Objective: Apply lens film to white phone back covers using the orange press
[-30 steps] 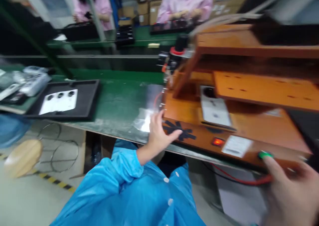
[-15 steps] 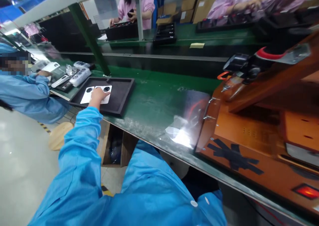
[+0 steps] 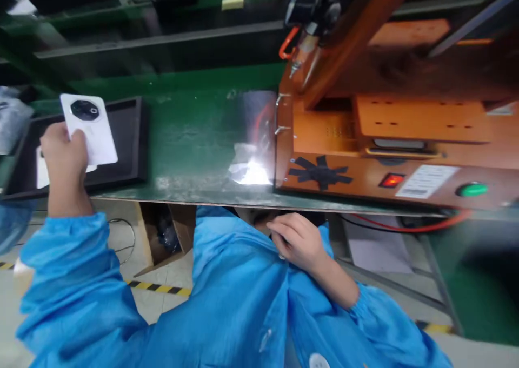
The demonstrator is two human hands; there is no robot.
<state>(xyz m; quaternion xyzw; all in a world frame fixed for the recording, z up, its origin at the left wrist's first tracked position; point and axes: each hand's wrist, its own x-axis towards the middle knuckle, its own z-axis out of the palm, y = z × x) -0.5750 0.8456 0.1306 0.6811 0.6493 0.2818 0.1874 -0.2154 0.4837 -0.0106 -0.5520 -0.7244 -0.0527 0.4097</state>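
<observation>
My left hand [image 3: 67,149] grips a white phone back cover [image 3: 95,135] by its lower left edge, thumb on the face. The cover has a round black camera area and is raised, tilted, over a black tray [image 3: 142,141]. Another white cover [image 3: 42,171] lies in the tray, partly hidden by my left hand and wrist. My right hand [image 3: 298,241] is over my lap, just below the bench edge. Its fingers are loosely curled together, and nothing shows in them.
An orange machine [image 3: 324,168] with a lit red switch [image 3: 392,180] and a green button [image 3: 472,189] stands on the right of the green bench [image 3: 190,141]. Clear film [image 3: 251,157] lies beside it. Bagged items [image 3: 14,119] sit at far left. A cardboard box [image 3: 182,225] is below.
My left hand has lifted one white cover out of the tray. The view has swung right and down, and my right hand has come into sight over my lap.
</observation>
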